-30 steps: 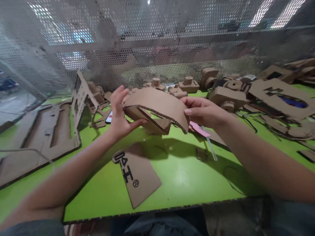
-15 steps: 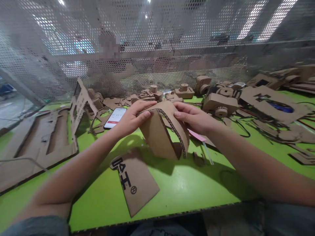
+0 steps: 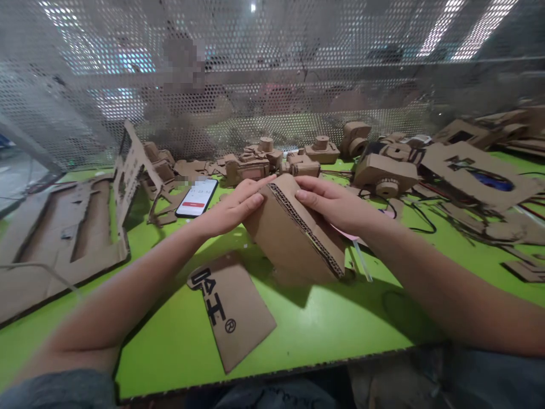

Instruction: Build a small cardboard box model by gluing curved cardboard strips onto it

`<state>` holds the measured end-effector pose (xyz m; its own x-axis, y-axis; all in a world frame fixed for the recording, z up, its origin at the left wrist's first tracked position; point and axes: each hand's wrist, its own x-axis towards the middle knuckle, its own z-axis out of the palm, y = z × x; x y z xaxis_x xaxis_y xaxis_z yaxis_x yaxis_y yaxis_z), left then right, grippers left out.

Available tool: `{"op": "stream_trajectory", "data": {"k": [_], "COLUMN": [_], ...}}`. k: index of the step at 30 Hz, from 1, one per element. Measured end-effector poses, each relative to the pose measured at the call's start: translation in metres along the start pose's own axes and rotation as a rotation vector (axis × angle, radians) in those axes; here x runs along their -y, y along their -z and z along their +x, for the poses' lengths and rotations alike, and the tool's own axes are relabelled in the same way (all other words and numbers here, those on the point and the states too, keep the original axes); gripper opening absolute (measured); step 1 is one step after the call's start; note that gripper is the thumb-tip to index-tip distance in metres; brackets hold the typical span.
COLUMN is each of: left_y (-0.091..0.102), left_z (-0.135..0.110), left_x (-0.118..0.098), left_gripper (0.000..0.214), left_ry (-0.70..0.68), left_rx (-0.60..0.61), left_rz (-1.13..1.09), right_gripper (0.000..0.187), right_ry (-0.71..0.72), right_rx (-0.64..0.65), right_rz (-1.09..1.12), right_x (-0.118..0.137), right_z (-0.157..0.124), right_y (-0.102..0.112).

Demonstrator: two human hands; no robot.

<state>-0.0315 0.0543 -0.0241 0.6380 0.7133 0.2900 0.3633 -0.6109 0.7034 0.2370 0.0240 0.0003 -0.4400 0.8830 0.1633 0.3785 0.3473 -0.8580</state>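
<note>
A folded cardboard piece [image 3: 293, 238] is tilted above the green table, its thick corrugated edge facing me. My left hand [image 3: 238, 205] grips its upper left side, thumb on the near face and fingers behind. My right hand [image 3: 326, 201] holds the right flap, thumb on top near the fold. Below and to the left lies a flat cardboard piece [image 3: 236, 318] with black printed characters. Behind my right wrist, a pink strip and a clear stick [image 3: 361, 260] show in part. Left of my left hand lies a phone [image 3: 197, 197] with a lit screen.
At the left stand a large cardboard frame [image 3: 55, 238] and an upright cut-out panel [image 3: 131, 170]. Cardboard models [image 3: 321, 150] line the back, before a perforated metal screen [image 3: 255, 85]. Cardboard parts and a black cable [image 3: 426, 221] lie at the right on the green table [image 3: 340, 329].
The right flap has been pressed against the left part, closing the gap between them, and the cardboard's lower end has swung right. Both hands keep their hold. The view has shifted slightly.
</note>
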Motion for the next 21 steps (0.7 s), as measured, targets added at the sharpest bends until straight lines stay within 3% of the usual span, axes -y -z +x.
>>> {"op": "stream_trajectory", "data": {"k": [5, 9, 12, 17, 21], "left_y": [-0.014, -0.026, -0.033, -0.038, -0.032], "left_z": [-0.006, -0.01, -0.014, -0.032, -0.048], "left_x": [0.009, 0.022, 0.035, 0.054, 0.062], "left_gripper": [0.102, 0.113, 0.125, 0.103, 0.089], "left_ry": [0.009, -0.069, -0.09, -0.138, -0.17], "left_rx": [0.059, 0.157, 0.125, 0.054, 0.026], "left_rz": [-0.033, -0.098, -0.071, 0.144, 0.193], "right_gripper": [0.05, 0.058, 0.058, 0.041, 0.04], "right_ry": [0.039, 0.033, 0.022, 0.041, 0.111], "right_rx": [0.037, 0.203, 0.279, 0.419, 0.492], "right_rz": [-0.218, -0.437, -0.577, -0.737, -0.797], "right_x": [0.006, 0.015, 0.021, 0.029, 0.03], "right_z": [0.002, 0.012, 0.024, 0.044, 0.06], "right_y": [0.009, 0.02, 0.021, 0.0, -0.016]}}
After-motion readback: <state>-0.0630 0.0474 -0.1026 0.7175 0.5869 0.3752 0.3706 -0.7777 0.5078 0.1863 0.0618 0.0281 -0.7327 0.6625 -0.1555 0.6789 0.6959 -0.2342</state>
